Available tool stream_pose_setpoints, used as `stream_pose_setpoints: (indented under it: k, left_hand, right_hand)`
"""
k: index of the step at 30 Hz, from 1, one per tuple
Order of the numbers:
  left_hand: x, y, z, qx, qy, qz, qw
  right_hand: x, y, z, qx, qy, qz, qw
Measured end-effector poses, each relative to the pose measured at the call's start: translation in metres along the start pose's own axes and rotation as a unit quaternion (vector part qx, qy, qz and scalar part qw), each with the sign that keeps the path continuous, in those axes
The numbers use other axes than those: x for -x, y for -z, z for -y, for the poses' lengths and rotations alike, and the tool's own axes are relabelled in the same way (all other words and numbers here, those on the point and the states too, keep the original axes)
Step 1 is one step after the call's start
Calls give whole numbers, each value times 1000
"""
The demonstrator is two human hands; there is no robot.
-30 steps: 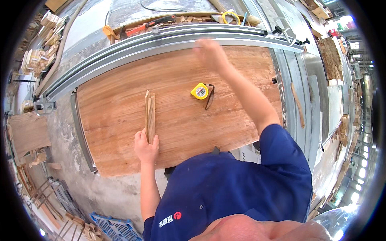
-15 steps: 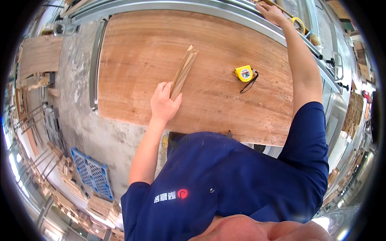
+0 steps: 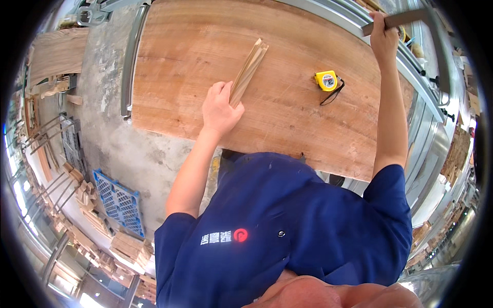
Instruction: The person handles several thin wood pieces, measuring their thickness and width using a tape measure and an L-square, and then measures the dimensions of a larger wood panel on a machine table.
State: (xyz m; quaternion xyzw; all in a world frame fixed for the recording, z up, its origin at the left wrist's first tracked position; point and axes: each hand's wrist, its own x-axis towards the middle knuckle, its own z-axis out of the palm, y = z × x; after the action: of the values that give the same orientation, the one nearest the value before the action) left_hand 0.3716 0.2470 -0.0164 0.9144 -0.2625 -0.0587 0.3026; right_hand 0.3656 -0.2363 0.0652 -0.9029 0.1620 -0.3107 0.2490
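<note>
My left hand (image 3: 220, 109) lies flat on the near end of a bundle of thin wooden strips (image 3: 250, 69), which rests on a large plywood sheet (image 3: 185, 56). My right hand (image 3: 383, 37) reaches far out to the sheet's back right edge and grips a dark flat bar (image 3: 395, 20) above the metal rail. A yellow tape measure (image 3: 327, 80) with a black strap sits on the sheet between my two hands, touched by neither.
A long metal rail (image 3: 411, 66) runs behind the sheet. Bare concrete floor (image 3: 118, 149) lies to the left, with a blue plastic pallet (image 3: 119, 202) and stacks of wood offcuts (image 3: 97, 220). More boards (image 3: 54, 54) stand at upper left.
The view has swung and tilted. My right hand went from the sheet's far edge out to the right rail and took hold of the dark bar. My left hand stays on the strips.
</note>
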Motion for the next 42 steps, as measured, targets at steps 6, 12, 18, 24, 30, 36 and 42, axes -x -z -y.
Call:
stream_pose_setpoints:
  k: [6, 12, 18, 24, 30, 36, 42]
  left_hand:
    - [21, -25, -9, 10, -33, -20, 999]
    - [8, -2, -45, 139, 63, 99, 983]
    - [5, -20, -41, 272, 173, 131, 938]
    - [20, -30, -44, 372, 245, 106, 889]
    - [18, -19, -49, 519, 308, 155, 782]
    - [15, -10, -72, 419, 249, 131, 863]
    - [16, -10, -76, 414, 172, 86, 889]
  right_hand:
    - [139, 7, 87, -307, -302, 93, 898]
    - [211, -38, 143, -475, -405, 63, 778]
    - [217, -59, 161, -544, -417, 76, 724]
    - [226, -72, 161, -546, -425, 76, 718]
    - [230, -75, 155, -557, -432, 71, 705]
    - [232, -75, 155, -583, -452, 69, 672]
    - [231, -75, 149, -630, -477, 70, 608]
